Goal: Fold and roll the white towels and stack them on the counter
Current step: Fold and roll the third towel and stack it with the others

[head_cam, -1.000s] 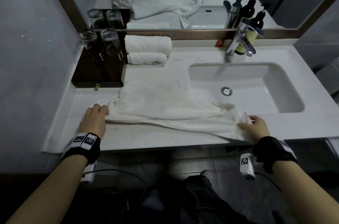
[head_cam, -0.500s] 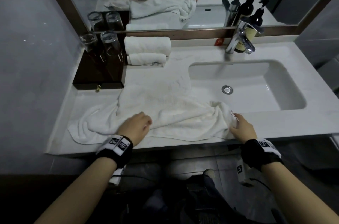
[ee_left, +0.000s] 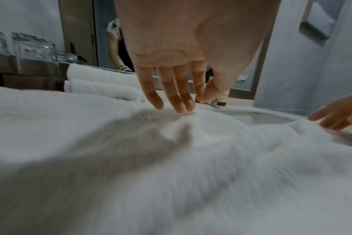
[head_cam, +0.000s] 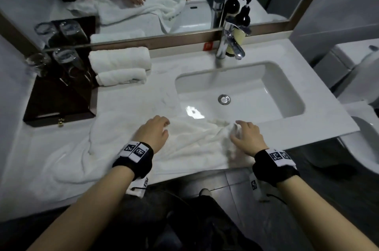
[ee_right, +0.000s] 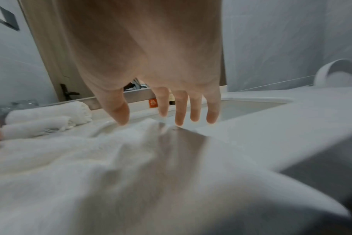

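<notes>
A crumpled white towel [head_cam: 86,148] lies spread along the front of the white counter [head_cam: 307,127], its right part bunched near the sink's front rim. My left hand [head_cam: 155,131] rests on the towel's middle, fingers straight, tips touching the cloth [ee_left: 177,120]. My right hand [head_cam: 244,135] hovers with spread fingers [ee_right: 179,117] at the towel's bunched right end [ee_right: 103,152], holding nothing. Two rolled white towels [head_cam: 121,68] lie stacked at the back left by the mirror, also in the left wrist view as rolls [ee_left: 103,85].
The sink basin [head_cam: 285,90] with chrome tap [head_cam: 229,43] takes up the counter's right half. A dark wooden tray [head_cam: 59,98] with drinking glasses [head_cam: 65,59] stands at the back left. Dark pump bottles [head_cam: 244,16] stand behind the tap. A toilet [head_cam: 365,94] stands to the right.
My left hand let go of the towel's left end and slid right to its middle. My right hand released the right end and opened. The towel bunched inward.
</notes>
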The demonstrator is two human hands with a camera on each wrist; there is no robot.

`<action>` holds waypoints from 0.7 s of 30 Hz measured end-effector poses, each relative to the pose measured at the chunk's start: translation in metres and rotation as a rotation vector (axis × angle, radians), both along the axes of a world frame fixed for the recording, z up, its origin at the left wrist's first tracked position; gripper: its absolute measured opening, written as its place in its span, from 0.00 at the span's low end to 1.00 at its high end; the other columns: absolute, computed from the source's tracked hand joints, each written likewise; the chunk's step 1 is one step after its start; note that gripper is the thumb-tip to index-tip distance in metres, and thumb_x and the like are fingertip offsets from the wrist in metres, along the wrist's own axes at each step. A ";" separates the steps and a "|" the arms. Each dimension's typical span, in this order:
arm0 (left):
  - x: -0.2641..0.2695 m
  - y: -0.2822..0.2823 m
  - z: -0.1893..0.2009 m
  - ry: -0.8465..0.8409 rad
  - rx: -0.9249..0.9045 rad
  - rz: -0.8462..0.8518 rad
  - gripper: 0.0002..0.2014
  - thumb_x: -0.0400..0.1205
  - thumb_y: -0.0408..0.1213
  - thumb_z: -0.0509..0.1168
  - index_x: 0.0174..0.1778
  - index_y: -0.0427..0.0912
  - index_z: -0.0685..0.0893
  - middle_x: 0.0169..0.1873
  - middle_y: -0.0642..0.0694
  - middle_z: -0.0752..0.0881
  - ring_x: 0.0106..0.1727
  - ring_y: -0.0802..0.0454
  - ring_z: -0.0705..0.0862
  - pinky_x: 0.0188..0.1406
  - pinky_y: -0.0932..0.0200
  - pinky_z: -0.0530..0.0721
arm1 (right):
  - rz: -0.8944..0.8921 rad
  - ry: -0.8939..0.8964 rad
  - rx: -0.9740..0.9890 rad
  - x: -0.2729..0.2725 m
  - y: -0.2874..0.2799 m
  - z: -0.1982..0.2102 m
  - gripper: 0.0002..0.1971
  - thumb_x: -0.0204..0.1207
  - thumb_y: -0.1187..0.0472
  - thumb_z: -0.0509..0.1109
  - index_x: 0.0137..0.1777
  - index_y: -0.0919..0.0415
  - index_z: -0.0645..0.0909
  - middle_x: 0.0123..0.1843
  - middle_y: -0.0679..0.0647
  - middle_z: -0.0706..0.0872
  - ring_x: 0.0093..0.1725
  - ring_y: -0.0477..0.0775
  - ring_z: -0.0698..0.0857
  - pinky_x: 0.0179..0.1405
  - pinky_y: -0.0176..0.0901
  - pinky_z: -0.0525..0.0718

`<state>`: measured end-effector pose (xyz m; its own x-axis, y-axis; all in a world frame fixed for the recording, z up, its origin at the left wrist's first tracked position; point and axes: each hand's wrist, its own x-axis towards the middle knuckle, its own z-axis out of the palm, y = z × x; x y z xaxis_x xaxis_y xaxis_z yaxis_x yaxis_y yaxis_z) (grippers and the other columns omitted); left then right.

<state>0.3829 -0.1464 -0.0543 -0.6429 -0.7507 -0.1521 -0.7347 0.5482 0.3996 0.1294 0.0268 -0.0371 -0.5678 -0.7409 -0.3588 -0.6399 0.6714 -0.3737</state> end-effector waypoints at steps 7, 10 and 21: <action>0.001 -0.055 0.003 -0.484 0.001 0.131 0.21 0.85 0.35 0.50 0.75 0.49 0.69 0.74 0.46 0.70 0.74 0.45 0.69 0.70 0.45 0.69 | 0.380 -0.102 0.005 0.006 -0.102 0.012 0.20 0.82 0.66 0.56 0.72 0.62 0.74 0.74 0.62 0.72 0.75 0.62 0.68 0.73 0.52 0.69; 0.010 -0.059 0.006 -0.560 0.081 0.145 0.25 0.82 0.27 0.49 0.75 0.51 0.69 0.73 0.46 0.70 0.72 0.45 0.69 0.67 0.47 0.70 | 0.563 -0.161 -0.024 0.022 -0.135 0.013 0.22 0.80 0.73 0.54 0.71 0.62 0.75 0.74 0.59 0.74 0.73 0.58 0.73 0.73 0.43 0.67; 0.012 -0.031 0.025 -0.767 -0.126 -0.054 0.13 0.78 0.35 0.59 0.58 0.49 0.78 0.57 0.48 0.82 0.68 0.47 0.72 0.77 0.45 0.57 | 0.867 -0.043 0.101 0.065 -0.172 -0.012 0.14 0.77 0.63 0.62 0.62 0.54 0.76 0.62 0.55 0.78 0.57 0.61 0.82 0.50 0.48 0.79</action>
<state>0.3949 -0.1770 -0.0292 -0.4286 -0.7628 -0.4842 -0.7517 0.5984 -0.2774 0.1943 -0.1456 -0.0488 0.1968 -0.8688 -0.4544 -0.9274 -0.0146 -0.3738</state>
